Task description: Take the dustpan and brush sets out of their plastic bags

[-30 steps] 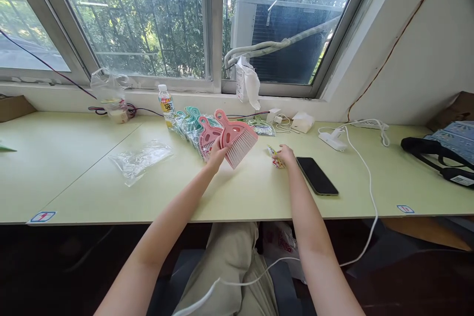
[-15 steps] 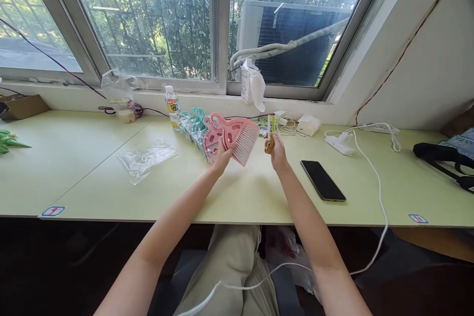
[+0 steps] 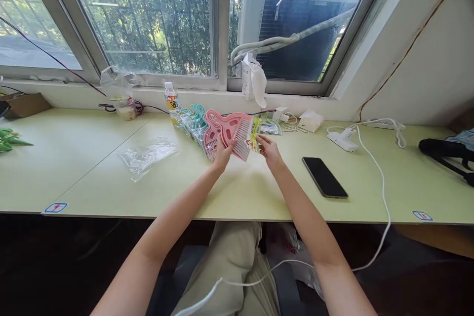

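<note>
Left hand [image 3: 223, 152] is closed on a pink hand brush [image 3: 231, 132], fingers wrapped round the lower edge of its body, bristles pointing toward 4 o'clock, handle loop toward 10 o'clock. Brush is lifted just off the tabletop [image 3: 237, 192], centre of view, directly in front of the row of brushes.

Right hand [image 3: 269, 150] pinches a small yellow-green label card [image 3: 255, 133] between thumb and fingers, card held upright and touching the brush's bristle end at its 3 o'clock side. Print on the card is too small to read.

Behind the held brush, toward 10 o'clock: a leaning row of pink and teal brushes in clear bags [image 3: 196, 126], running back toward a small drink bottle [image 3: 172, 103] at the window sill.

Elsewhere on the tabletop:
- empty clear plastic bag [image 3: 146, 156], at 9 o'clock from the left hand, well apart
- black phone [image 3: 325, 183], face up, at 4 o'clock from the right hand, near
- white cable [image 3: 374, 168] running from a white charger [image 3: 342, 139] off the front edge
- more packaged items [image 3: 272, 128] just behind the card, at 1 o'clock
- white paper carton [image 3: 252, 79] on the sill at 12 o'clock
</note>
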Motion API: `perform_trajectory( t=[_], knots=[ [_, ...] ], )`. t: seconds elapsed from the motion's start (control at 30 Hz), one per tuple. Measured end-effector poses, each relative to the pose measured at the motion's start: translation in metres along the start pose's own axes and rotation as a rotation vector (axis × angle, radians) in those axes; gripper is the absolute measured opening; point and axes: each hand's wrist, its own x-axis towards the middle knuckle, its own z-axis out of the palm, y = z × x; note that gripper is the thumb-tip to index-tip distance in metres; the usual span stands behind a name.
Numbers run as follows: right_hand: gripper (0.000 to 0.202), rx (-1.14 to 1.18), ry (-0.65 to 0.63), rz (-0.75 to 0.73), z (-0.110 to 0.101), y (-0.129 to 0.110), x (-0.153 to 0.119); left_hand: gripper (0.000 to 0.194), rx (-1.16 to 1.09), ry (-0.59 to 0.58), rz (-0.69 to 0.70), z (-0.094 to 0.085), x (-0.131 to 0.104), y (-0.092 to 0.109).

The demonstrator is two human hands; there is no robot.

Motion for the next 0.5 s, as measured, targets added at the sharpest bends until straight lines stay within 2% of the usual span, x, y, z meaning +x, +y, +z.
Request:
perform_trajectory(
  t=[0.23,0.5],
  knots=[
    [0.04,-0.18,0.043,-0.051,0.011,0.009,-0.008,0.073,-0.024,-0.011,0.064,0.005,-0.002,-0.002],
    [0.03,-0.275,0.129,-0.188,0.003,0.017,0.0,0.08,-0.003,-0.039,0.095,0.005,-0.001,-0.004]
  ],
)
